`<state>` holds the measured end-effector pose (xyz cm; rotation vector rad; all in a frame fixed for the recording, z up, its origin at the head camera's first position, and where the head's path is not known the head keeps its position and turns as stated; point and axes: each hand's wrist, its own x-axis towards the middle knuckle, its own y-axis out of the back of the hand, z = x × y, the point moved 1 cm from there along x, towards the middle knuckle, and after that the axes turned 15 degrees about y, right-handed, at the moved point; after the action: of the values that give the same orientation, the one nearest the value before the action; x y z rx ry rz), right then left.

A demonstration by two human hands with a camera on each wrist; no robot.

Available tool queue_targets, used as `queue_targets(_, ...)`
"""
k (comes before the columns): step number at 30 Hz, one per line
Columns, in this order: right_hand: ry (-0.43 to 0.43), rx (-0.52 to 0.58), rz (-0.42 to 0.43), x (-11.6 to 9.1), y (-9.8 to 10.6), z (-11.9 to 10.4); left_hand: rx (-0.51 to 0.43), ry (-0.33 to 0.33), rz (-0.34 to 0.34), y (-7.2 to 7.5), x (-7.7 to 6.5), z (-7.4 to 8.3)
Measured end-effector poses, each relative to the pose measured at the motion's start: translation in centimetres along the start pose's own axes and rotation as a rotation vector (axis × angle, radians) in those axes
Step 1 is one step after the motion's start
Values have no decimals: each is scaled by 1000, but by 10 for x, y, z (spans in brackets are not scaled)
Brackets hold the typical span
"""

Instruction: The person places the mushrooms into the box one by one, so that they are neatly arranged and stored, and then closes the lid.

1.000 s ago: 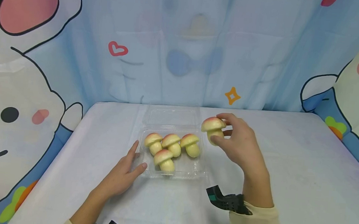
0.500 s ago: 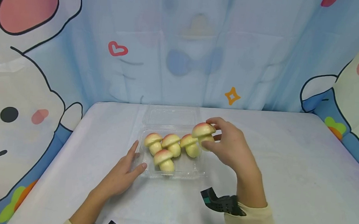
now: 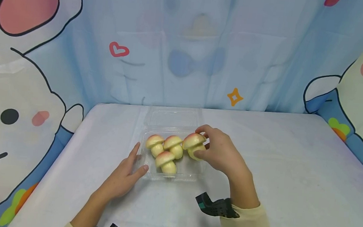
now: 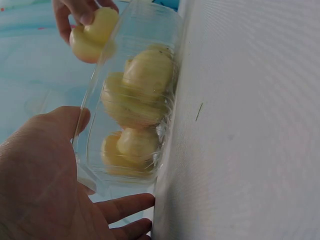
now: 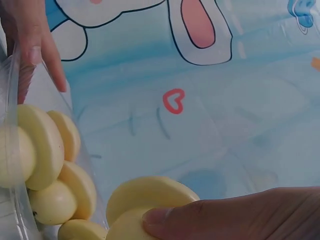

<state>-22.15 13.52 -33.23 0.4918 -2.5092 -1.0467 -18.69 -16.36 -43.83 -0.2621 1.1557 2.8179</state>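
My right hand (image 3: 221, 152) pinches a pale yellow, mushroom-shaped piece with a reddish cap top, a mushroom (image 3: 194, 140), between thumb and fingertips. It is over the right end of a clear plastic box (image 3: 184, 172) and covers the mushroom lying there. Three other mushrooms show in the box: a left one (image 3: 155, 140), a middle one (image 3: 173, 141) and a front one (image 3: 166, 158). My left hand (image 3: 121, 177) rests at the box's left side with fingers extended; in the left wrist view its thumb (image 4: 75, 120) touches the rim. The held mushroom (image 4: 95, 35) appears above the rim there.
The box's clear lid (image 3: 174, 118) lies folded back behind it. A white cloth covers the table (image 3: 305, 182). Behind stands a blue curtain (image 3: 193, 49) with cartoon prints. Black straps with camera mounts sit on both wrists, the right mount (image 3: 217, 206) near the table's front.
My right hand has moved left and down with the mushroom, from beside the box to over its right end. The left hand and the box have stayed put.
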Motion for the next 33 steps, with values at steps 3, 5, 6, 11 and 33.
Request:
queue_targets(3,17,-5,-27,3,-7,-1,-3,-1,-1,0,0,0)
queue_targets(5,29,-12,-48,5,-11,0,-4,-5,0,1,-1,1)
queue_targets(6,33,-15,-57,6,-13,0,-4,-7,1,1,0,1)
queue_targets(11,39,-28,-99,9,-21,0,-6,-8,1,0,0,1)
queue_targets(33,-7,-126,-150,14,-43,1,4,-3,9,-1,0,0)
